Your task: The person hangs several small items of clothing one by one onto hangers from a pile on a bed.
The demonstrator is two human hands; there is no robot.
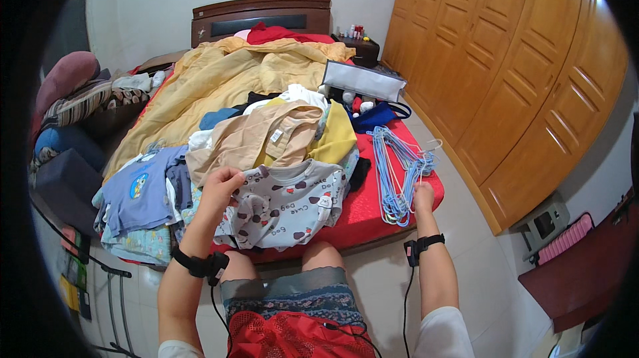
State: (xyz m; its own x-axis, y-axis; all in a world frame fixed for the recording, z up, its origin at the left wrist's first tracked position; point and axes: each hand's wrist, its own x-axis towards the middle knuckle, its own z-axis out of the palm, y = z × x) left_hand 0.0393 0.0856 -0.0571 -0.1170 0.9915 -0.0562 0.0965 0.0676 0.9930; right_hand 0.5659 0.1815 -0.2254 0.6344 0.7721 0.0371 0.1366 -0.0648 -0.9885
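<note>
My left hand (223,186) pinches the shoulder of a light grey children's shirt (289,208) printed with dogs, which spreads over the front edge of the bed. Off to the right, my right hand (423,196) is closed on a hanger at the near side of a bundle of blue and white wire hangers (394,171). That bundle lies on the red sheet (373,215). Behind the grey shirt rises a heap of clothes, with a beige garment (263,135) on top and a yellow one (336,133) beside it.
Left of the heap lies a stack of clothes topped by a blue shirt (143,188). A yellow quilt (193,85) covers the far bed. A grey-white box (365,80) stands at the bed's right side, near wooden wardrobes (492,58). A loaded sofa (70,158) is at left.
</note>
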